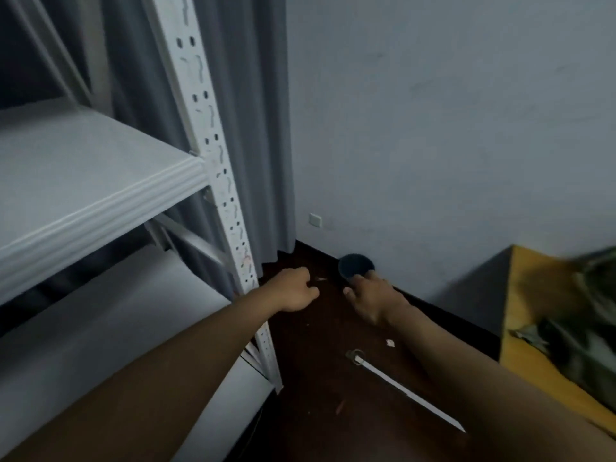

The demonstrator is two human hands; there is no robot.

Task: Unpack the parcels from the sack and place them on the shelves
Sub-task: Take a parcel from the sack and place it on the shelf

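The white metal shelf rack fills the left side, with an upper shelf (83, 168) and a lower shelf (116, 328), both bare where I can see them. A blurred green-and-dark sack (596, 315) lies on a yellow wooden surface (526, 331) at the right edge. My left hand (295, 291) reaches out beside the rack's front post (216, 161), fingers curled into a fist, holding nothing. My right hand (370, 298) is stretched toward the wall corner, and its fingers curl round the lower end of a dark round cylinder (355, 263) whose open end faces me.
A grey curtain (260, 128) hangs behind the rack. The white wall (450, 128) carries a low socket (315, 220). On the dark floor lie a long white strip with a ring (406, 391) and a small paper scrap (390, 343).
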